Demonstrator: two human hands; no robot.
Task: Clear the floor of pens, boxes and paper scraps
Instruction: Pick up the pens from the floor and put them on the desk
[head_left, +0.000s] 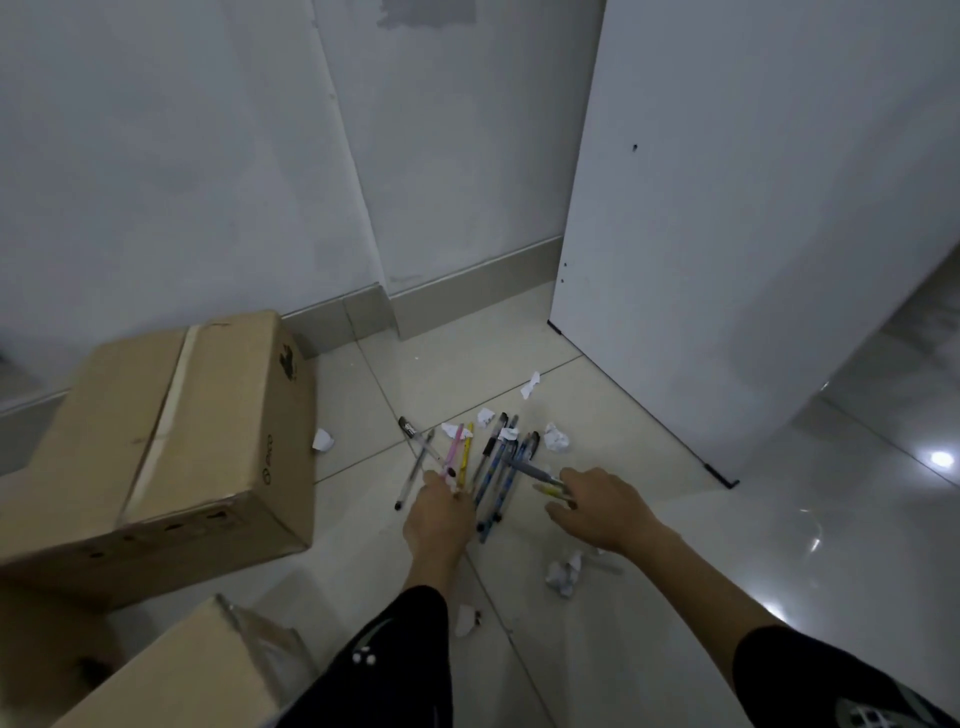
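Several pens (496, 467) lie in a loose bunch on the tiled floor, blue, black, pink and yellow. My left hand (441, 514) rests on the near ends of the pink pen (453, 448) and yellow pen (467, 448), fingers closed around them. My right hand (605, 506) holds a grey pen (535, 472) and a yellowish one by their ends. A clear pen (415, 467) lies at the left of the bunch. Crumpled paper scraps (557, 437) lie around the pens, one large scrap (563, 570) under my right forearm. A big cardboard box (171, 441) stands at the left.
A second cardboard box (171, 680) sits at the lower left. A white cabinet panel (727, 234) stands on the right, the wall and skirting behind. More scraps lie near the box (322, 440), by the cabinet (530, 384) and close to my sleeve (465, 621).
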